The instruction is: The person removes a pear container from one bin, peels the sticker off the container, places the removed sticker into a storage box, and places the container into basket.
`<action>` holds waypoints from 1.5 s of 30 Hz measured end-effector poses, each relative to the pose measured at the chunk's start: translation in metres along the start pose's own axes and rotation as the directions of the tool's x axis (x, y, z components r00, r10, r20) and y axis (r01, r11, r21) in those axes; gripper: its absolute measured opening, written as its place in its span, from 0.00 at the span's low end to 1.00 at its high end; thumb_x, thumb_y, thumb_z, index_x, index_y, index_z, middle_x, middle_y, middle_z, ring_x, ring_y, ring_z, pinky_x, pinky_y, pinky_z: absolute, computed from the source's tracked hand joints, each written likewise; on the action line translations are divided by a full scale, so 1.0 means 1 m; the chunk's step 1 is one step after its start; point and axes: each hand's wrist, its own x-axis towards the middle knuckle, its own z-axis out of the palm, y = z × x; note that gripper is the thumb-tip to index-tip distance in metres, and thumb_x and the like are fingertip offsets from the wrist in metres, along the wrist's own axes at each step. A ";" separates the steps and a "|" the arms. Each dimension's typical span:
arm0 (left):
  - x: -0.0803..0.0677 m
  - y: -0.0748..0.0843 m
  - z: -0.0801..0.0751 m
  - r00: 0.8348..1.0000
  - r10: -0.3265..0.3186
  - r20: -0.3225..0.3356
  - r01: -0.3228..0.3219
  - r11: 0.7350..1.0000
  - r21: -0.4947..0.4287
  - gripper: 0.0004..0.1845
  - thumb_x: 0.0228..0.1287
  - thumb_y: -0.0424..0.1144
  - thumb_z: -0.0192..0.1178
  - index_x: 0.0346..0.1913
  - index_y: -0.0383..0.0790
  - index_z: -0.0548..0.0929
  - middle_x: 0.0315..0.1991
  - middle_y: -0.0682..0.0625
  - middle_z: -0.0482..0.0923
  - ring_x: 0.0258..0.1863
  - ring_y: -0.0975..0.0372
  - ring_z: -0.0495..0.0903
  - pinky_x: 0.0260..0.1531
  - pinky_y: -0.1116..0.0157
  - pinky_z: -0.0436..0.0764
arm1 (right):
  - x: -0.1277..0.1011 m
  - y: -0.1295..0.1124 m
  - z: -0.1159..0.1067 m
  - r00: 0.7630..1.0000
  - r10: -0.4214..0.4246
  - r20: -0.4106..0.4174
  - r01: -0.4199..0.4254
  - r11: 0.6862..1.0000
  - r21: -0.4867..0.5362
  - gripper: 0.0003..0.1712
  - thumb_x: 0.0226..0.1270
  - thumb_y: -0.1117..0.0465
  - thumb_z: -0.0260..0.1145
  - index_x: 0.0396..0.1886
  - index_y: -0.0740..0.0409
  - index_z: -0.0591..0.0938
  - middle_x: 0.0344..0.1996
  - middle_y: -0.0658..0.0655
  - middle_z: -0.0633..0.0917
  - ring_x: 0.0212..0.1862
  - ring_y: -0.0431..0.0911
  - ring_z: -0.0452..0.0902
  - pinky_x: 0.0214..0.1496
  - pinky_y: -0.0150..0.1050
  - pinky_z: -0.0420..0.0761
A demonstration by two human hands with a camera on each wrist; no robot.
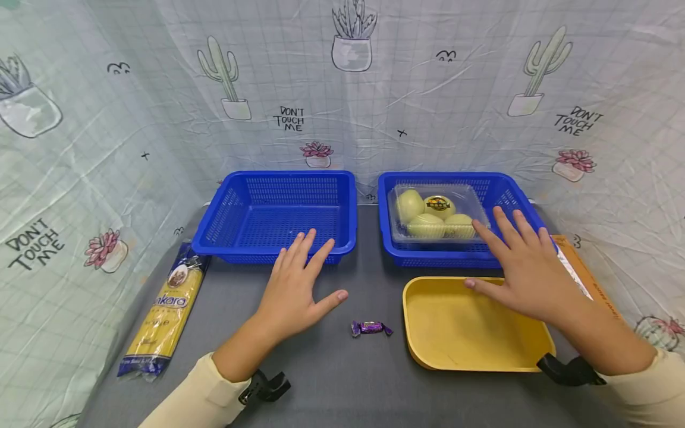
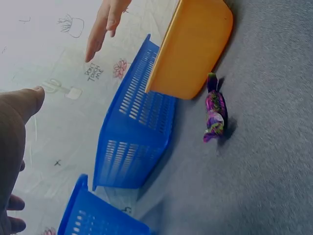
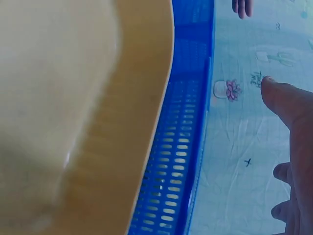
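Candy (image 1: 371, 327) lies on the counter (image 1: 332, 386), left of the tray (image 1: 471, 336). Left grip (image 1: 295, 291) and right grip (image 1: 527, 273) are spread, empty; the right sweeping low leftward could shove the tray into the candy.

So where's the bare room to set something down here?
Bare grey table lies between the yellow packet and left hand, and nearside of the purple candy. The right is crowded: yellow tray, then blue basket with fruit pack, right hand above.

"DON'T TOUCH ME" on curtain (image 1: 374, 107), "nkara" on yellow packet (image 1: 165, 318)
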 end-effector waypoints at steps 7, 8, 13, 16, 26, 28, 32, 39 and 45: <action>0.012 0.009 0.002 1.000 0.001 -0.005 -0.002 0.999 -0.042 0.49 0.70 0.74 0.57 0.86 0.54 0.61 0.86 0.40 0.52 0.85 0.44 0.48 0.76 0.32 0.53 | 0.004 0.008 -0.006 1.000 0.004 0.016 -0.005 1.000 0.015 0.64 0.66 0.27 0.70 0.90 0.44 0.50 0.87 0.63 0.41 0.84 0.70 0.34 0.73 0.82 0.41; 0.014 0.011 0.002 1.000 -0.002 -0.004 0.001 0.999 -0.053 0.49 0.70 0.73 0.57 0.86 0.54 0.60 0.86 0.40 0.51 0.85 0.45 0.47 0.77 0.32 0.53 | 0.004 0.009 -0.006 1.000 0.008 0.022 -0.008 1.000 0.023 0.64 0.66 0.27 0.70 0.90 0.44 0.50 0.87 0.64 0.41 0.84 0.70 0.33 0.73 0.82 0.41; 0.021 0.018 0.005 1.000 -0.002 -0.019 -0.001 0.994 -0.111 0.48 0.71 0.72 0.58 0.85 0.53 0.62 0.86 0.40 0.53 0.84 0.44 0.49 0.76 0.32 0.55 | 0.005 0.015 -0.005 0.999 0.015 0.035 -0.017 0.999 0.045 0.63 0.66 0.28 0.70 0.90 0.46 0.52 0.87 0.66 0.43 0.84 0.71 0.35 0.73 0.82 0.44; 0.025 0.021 0.008 0.999 0.011 -0.031 -0.015 0.991 -0.136 0.47 0.71 0.71 0.57 0.85 0.52 0.63 0.85 0.40 0.54 0.84 0.43 0.52 0.73 0.30 0.59 | 0.007 0.021 -0.003 1.000 0.000 0.022 -0.001 0.999 0.036 0.63 0.65 0.29 0.71 0.89 0.48 0.53 0.86 0.68 0.46 0.83 0.74 0.40 0.73 0.82 0.47; 0.037 0.032 0.021 0.994 0.050 -0.098 -0.071 0.974 -0.215 0.45 0.71 0.67 0.58 0.84 0.49 0.65 0.84 0.39 0.57 0.82 0.42 0.56 0.73 0.33 0.62 | 0.013 0.034 -0.007 0.999 -0.022 0.045 0.019 0.997 0.070 0.61 0.67 0.31 0.72 0.89 0.47 0.53 0.87 0.65 0.47 0.83 0.73 0.42 0.76 0.78 0.48; 0.040 0.034 0.023 0.994 0.046 -0.098 -0.068 0.969 -0.237 0.44 0.72 0.66 0.58 0.84 0.48 0.65 0.84 0.39 0.57 0.82 0.43 0.57 0.74 0.33 0.62 | 0.015 0.036 -0.007 0.998 -0.034 0.054 0.029 0.996 0.081 0.61 0.68 0.32 0.71 0.89 0.47 0.53 0.87 0.65 0.46 0.84 0.72 0.40 0.79 0.75 0.43; 0.047 0.040 0.028 0.994 0.038 -0.098 -0.064 0.958 -0.280 0.42 0.74 0.65 0.57 0.84 0.48 0.65 0.84 0.40 0.57 0.81 0.43 0.58 0.73 0.34 0.63 | 0.020 0.040 -0.007 0.997 -0.067 0.045 0.063 0.993 0.096 0.60 0.68 0.33 0.71 0.89 0.48 0.53 0.86 0.67 0.47 0.84 0.72 0.40 0.81 0.70 0.37; 0.060 0.048 0.034 0.995 0.029 -0.097 -0.062 0.935 -0.350 0.38 0.78 0.62 0.53 0.84 0.50 0.64 0.85 0.45 0.54 0.81 0.45 0.58 0.70 0.33 0.67 | 0.029 0.044 -0.010 0.996 -0.067 0.059 0.059 0.990 0.125 0.59 0.68 0.34 0.72 0.89 0.49 0.55 0.86 0.68 0.49 0.83 0.72 0.41 0.80 0.73 0.41; 0.072 0.053 0.040 0.994 0.026 -0.105 -0.067 0.908 -0.414 0.36 0.81 0.59 0.51 0.84 0.51 0.63 0.85 0.44 0.55 0.81 0.45 0.59 0.70 0.33 0.69 | 0.036 0.051 -0.014 0.995 -0.069 0.077 0.054 0.982 0.180 0.58 0.68 0.37 0.73 0.89 0.50 0.55 0.86 0.69 0.49 0.84 0.72 0.40 0.80 0.72 0.41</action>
